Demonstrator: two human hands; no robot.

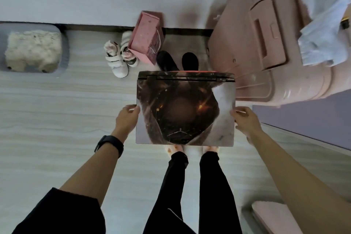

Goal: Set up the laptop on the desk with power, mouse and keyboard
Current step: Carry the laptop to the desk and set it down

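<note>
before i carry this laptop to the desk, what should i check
1. Left hand grips the laptop at its left edge: ok.
2. Right hand grips its right edge: ok.
3. Lid closed: ok.
4. Floor ahead free: not ok, small shoes, pink bag and suitcase stand close.
5. Route to the desk: cannot tell, desk not in view.

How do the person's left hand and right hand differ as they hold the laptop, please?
The left hand grips the left edge of the laptop; the right hand grips its right edge. The left wrist wears a black band, while the right wrist is bare. The left arm shows a dark sleeve near the elbow; no sleeve shows on the right arm. Both hold the closed laptop with thumbs on its lid.
</note>
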